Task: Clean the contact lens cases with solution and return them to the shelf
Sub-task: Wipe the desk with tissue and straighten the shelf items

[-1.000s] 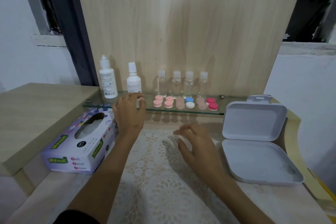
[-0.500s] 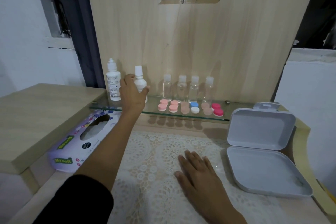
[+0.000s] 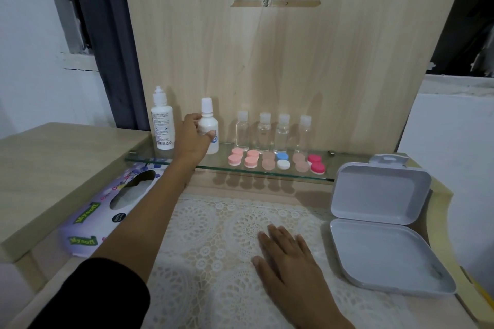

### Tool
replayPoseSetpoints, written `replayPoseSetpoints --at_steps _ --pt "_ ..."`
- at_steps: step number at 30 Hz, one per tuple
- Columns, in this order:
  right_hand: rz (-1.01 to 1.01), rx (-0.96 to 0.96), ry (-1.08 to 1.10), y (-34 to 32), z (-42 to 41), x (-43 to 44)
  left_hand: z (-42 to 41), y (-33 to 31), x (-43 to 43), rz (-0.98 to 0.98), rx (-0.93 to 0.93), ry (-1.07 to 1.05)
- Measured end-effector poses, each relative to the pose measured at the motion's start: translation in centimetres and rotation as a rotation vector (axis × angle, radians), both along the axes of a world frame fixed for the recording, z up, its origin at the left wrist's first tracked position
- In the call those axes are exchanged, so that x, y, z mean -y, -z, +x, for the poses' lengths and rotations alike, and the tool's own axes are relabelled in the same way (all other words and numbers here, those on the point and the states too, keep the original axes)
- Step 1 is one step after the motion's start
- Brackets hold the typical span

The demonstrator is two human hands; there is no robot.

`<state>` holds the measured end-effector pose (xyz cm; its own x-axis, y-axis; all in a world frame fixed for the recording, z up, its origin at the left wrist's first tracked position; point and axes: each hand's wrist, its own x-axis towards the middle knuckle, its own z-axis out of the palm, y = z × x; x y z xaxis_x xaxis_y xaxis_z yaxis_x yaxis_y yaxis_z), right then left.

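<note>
1. A home, seemingly a bedroom vanity corner: a pale wood-grain desk [image 3: 53,157] with a matching back panel [image 3: 267,61].
2. A lace cloth [image 3: 213,235] covers the top.
3. A glass shelf [image 3: 149,155] holds personal-care things: a small white bottle [image 3: 209,125] and coloured lens cases [image 3: 282,161].
4. A tissue box [image 3: 88,222] lies alongside, and a dark curtain [image 3: 112,48] hangs by a white wall [image 3: 26,61].

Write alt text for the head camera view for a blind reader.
A person's left hand grips a small white bottle on a glass shelf, beside a taller white bottle, four clear bottles and coloured contact lens cases. The right hand rests flat on a lace cloth beside an open grey box.
</note>
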<state>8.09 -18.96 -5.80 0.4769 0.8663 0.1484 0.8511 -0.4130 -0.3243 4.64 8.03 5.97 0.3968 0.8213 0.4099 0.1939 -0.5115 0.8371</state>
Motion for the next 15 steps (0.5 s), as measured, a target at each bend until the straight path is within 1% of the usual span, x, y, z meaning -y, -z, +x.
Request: replayPoseSetpoints --at_steps 2,8,12,15 --pt "0.003 0.002 0.000 0.05 0.07 -0.02 0.01 0.15 0.09 -0.038 0.019 0.000" --pt "0.005 -0.003 -0.002 0.12 0.06 0.01 0.17 0.72 -0.39 -0.013 0.029 -0.072" --pt "0.007 -0.008 0.000 0.06 0.10 -0.03 0.54 0.47 -0.59 0.018 -0.021 -0.138" --pt "0.007 -0.004 0.000 0.06 0.09 -0.05 0.77 0.32 -0.56 0.034 -0.093 -0.113"
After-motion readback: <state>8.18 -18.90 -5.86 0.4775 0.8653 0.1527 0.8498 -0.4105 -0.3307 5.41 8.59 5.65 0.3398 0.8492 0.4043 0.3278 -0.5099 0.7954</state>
